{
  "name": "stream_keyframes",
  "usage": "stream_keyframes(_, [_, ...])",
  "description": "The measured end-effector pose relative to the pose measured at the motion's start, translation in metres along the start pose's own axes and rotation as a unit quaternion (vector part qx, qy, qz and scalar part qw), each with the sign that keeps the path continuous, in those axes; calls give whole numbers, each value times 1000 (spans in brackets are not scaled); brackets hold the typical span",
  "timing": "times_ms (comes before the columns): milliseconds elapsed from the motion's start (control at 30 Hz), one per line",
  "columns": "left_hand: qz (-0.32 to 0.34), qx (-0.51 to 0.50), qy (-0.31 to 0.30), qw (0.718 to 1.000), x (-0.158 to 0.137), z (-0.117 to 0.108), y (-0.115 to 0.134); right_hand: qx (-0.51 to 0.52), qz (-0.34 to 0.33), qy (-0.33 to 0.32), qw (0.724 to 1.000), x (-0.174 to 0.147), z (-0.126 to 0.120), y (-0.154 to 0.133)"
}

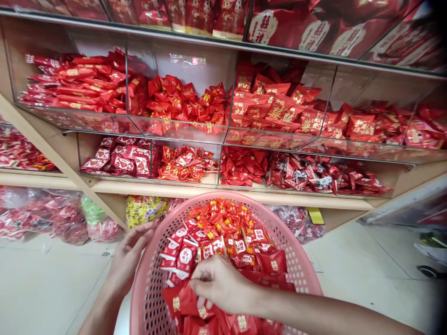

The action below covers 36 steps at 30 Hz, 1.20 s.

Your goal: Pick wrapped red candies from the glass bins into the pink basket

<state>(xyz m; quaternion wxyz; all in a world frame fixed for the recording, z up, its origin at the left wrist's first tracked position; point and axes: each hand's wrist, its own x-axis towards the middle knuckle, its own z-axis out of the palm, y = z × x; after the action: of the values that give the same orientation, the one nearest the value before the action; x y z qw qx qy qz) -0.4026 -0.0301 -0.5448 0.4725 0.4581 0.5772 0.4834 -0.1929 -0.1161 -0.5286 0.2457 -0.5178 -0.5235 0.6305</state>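
Note:
A pink perforated plastic basket [312,274] holds several kinds of wrapped sweets. My left hand [131,251] is curled against its left rim, with the fingertips at the edge. Inside the basket, my right hand [221,284] is closed, with thumb and fingers bent down at a larger red candy packet [179,298] bearing a gold character; the fingertips are partly hidden. Small orange-red sweets [223,216] fill the far side. Red-and-white packets [186,256] lie at the left, and patterned sweets [212,248] in the middle.
Beyond the basket stands a wooden shelf unit [226,197] with clear-fronted compartments of red-wrapped sweets [188,100]. Bulk plastic bags, including a yellow one [145,209], sit beneath it on the tiled floor [366,284]. A dark wheel [431,271] shows at the right.

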Motion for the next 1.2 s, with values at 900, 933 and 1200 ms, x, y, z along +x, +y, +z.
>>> stream_keyframes(900, [-74, -23, -28, 997, 3, 4, -4, -540, -117, 362, 751, 54, -206, -51])
stream_keyframes(933, [-71, -21, -26, 997, 4, 4, -4, -553, -103, 357, 746, 56, -210, -50])
stream_keyframes(1200, [-70, -18, -17, 997, 4, 6, -5, -669, -49, 302, 678, 63, -210, -61])
